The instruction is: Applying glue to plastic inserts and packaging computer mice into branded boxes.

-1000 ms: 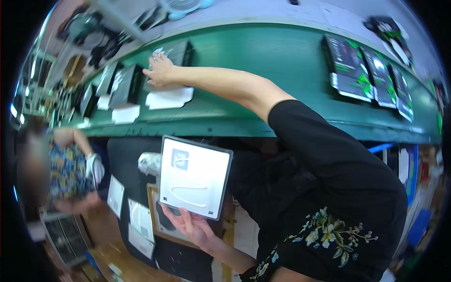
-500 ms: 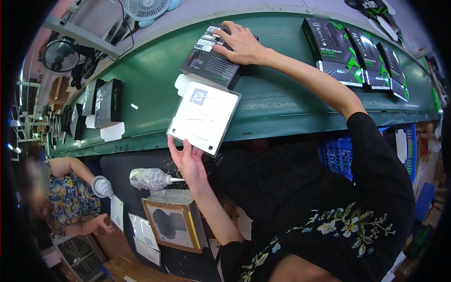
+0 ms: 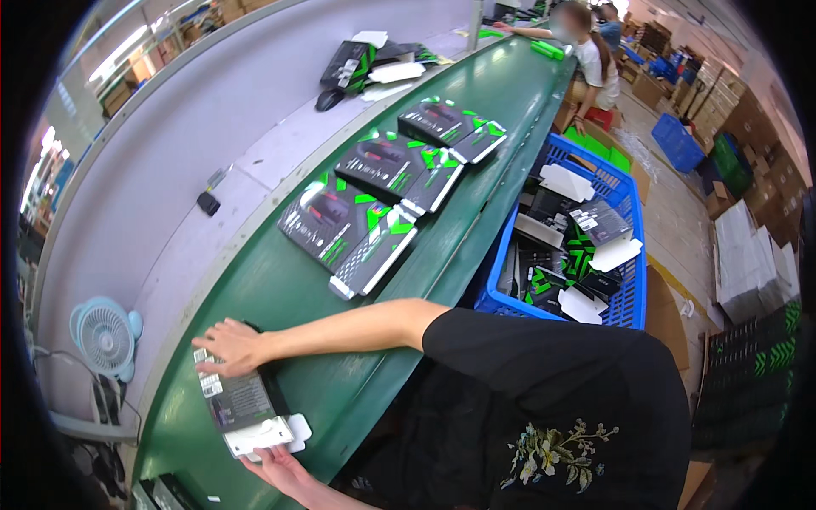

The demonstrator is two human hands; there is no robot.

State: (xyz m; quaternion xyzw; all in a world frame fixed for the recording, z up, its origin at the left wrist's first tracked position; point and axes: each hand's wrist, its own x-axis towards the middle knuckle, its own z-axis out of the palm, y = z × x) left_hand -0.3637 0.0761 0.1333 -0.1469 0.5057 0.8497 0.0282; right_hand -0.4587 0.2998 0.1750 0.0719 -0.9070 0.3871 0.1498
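A black cardboard box (image 3: pixel 242 401) with a printed face and white labels lies on the green conveyor belt. My right hand (image 3: pixel 231 347) holds its far end, fingers spread over the top face and edge. At the near end the box is open, with a white flap (image 3: pixel 298 432) folded out to the side. A white-faced clear plastic tray (image 3: pixel 257 436) sits partly inside that opening, only a short strip of it showing. My left hand (image 3: pixel 279 469) grips the tray's outer end from the near side; some of its fingers are hidden underneath.
Three black-and-green boxes with opened ends, among them one box (image 3: pixel 344 225), lie along the belt (image 3: pixel 459 255). A blue crate (image 3: pixel 637 280) beside the belt holds several boxes. A light blue fan (image 3: pixel 106 336) stands beyond the belt. Another person (image 3: pixel 597 72) works at the far end.
The tray has slid from outside the box mostly into it, pushed by my left hand. My right hand stays on the box. The view has swung right, showing the blue crate more fully.
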